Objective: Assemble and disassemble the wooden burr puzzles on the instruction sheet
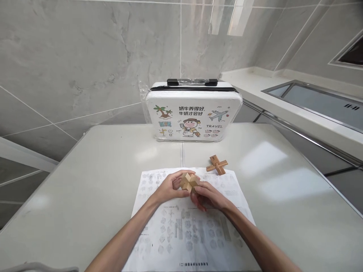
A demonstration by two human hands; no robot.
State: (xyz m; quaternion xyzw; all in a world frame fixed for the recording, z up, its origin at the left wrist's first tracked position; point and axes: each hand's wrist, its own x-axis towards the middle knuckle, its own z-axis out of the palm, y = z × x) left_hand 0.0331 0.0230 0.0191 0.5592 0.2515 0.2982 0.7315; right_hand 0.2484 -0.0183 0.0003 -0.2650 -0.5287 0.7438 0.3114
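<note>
A light wooden interlocking puzzle (189,182) with a star-like shape is held up over the printed sheet (154,230). My left hand (171,187) curves round its left side, thumb below and fingers behind. From the right, my right hand (208,194) grips it with thumb and fingers; some of those fingers are hidden or blurred. Beyond my right hand, a brown wooden cross-shaped puzzle (217,165) rests at the sheet's top right edge. Small grey diagrams and print cover the sheet, which lies flat under both hands.
A white case (195,113) with cartoon prints, a black handle and clear plastic wrap stands at the back of the pale table (85,196). Behind it rises a grey tiled wall (93,56). A counter (312,94) with a glass-topped panel runs along the right.
</note>
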